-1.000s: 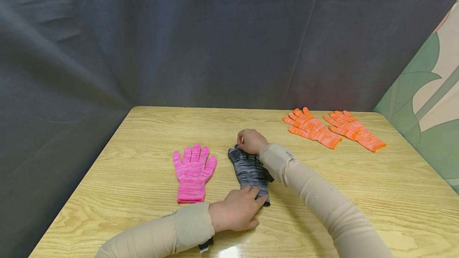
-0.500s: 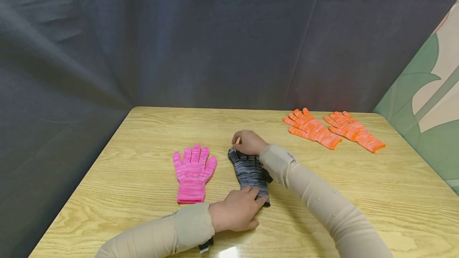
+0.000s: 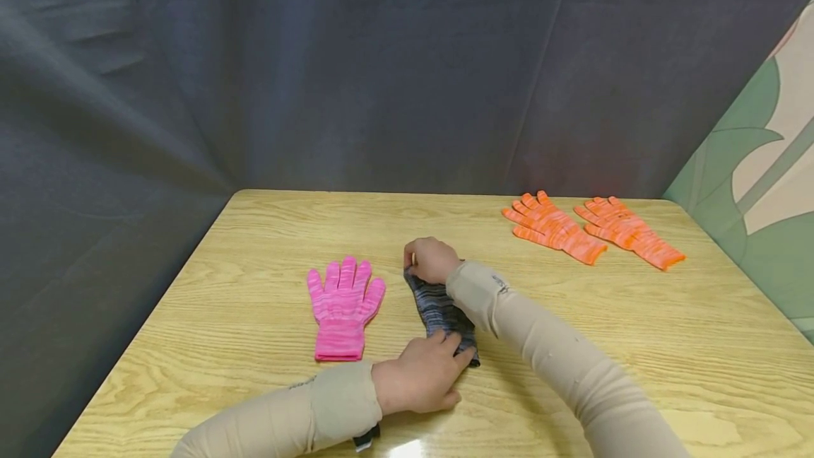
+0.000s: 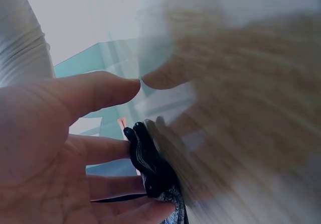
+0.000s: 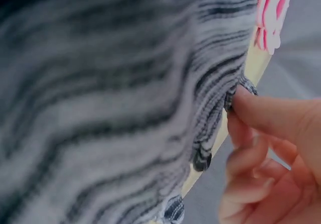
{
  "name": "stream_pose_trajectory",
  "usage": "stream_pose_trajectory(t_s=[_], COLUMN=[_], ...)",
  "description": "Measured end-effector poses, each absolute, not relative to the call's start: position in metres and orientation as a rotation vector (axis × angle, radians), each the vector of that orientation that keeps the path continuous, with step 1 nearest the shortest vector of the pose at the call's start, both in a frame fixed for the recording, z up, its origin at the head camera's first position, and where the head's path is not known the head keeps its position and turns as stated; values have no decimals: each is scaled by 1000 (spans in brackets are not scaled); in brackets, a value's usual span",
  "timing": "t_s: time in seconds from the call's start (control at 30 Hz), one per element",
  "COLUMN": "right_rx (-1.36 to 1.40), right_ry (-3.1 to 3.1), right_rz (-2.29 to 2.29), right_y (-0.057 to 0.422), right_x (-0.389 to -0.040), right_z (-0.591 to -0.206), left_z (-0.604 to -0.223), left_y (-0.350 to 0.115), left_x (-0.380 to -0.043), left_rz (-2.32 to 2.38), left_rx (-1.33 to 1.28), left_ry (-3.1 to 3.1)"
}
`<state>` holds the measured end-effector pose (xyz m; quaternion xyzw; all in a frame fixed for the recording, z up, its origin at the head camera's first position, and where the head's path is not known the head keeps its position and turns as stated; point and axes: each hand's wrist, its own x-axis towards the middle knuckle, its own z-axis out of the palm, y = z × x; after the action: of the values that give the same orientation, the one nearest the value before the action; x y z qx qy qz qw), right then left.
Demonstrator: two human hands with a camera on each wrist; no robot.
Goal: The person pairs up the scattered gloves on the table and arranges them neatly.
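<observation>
Shifted slightly leftward since the earlier frame, the right hand (image 3: 434, 260) pinches a fingertip of the grey-and-black striped knit glove (image 3: 439, 307), which lies on the wood-grain desk (image 3: 254, 267) beneath both hands; the left hand (image 3: 427, 375) rests spread fingers on its cuff, probably anchoring it against tugging.

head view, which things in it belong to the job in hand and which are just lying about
In use:
grey striped glove
left hand, resting on its cuff
right hand, pinching a glove finger

Apparently just lying about, untouched:
pink glove
left orange glove
right orange glove, beside it
</observation>
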<state>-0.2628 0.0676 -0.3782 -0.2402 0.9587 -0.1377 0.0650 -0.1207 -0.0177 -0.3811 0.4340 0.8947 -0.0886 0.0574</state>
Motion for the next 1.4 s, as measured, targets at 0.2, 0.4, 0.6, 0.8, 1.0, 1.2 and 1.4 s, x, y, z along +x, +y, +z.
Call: stream_pose_trajectory(t_s=[0.2, 0.4, 0.6, 0.8, 1.0, 1.2, 1.4], right_rx=[-663, -592, -590, -592, -594, -636, -610], right_ry=[2932, 2929, 2916, 2914, 2907, 2872, 2899], right_rz=[-436, -418, -363, -342, -381, -501, -614], right_y=[67, 66, 65, 64, 66, 80, 111], right_x=[-261, -263, -263, -261, -262, -262, -265], right_z=[-378, -379, -378, -379, -381, -371, -352], left_z=[-379, -378, -378, -378, -379, -381, -381], left_y=[-16, -16, -19, -21, -22, -23, -23], left_x=[-119, -119, -120, -120, -121, -121, -121], left_rz=[-271, -268, -230, -185, -157, -158, -118], left_rx=[1292, 1277, 1274, 1274, 1279, 1307, 1277], left_ry=[2709, 2713, 2714, 2722, 2717, 2733, 2713])
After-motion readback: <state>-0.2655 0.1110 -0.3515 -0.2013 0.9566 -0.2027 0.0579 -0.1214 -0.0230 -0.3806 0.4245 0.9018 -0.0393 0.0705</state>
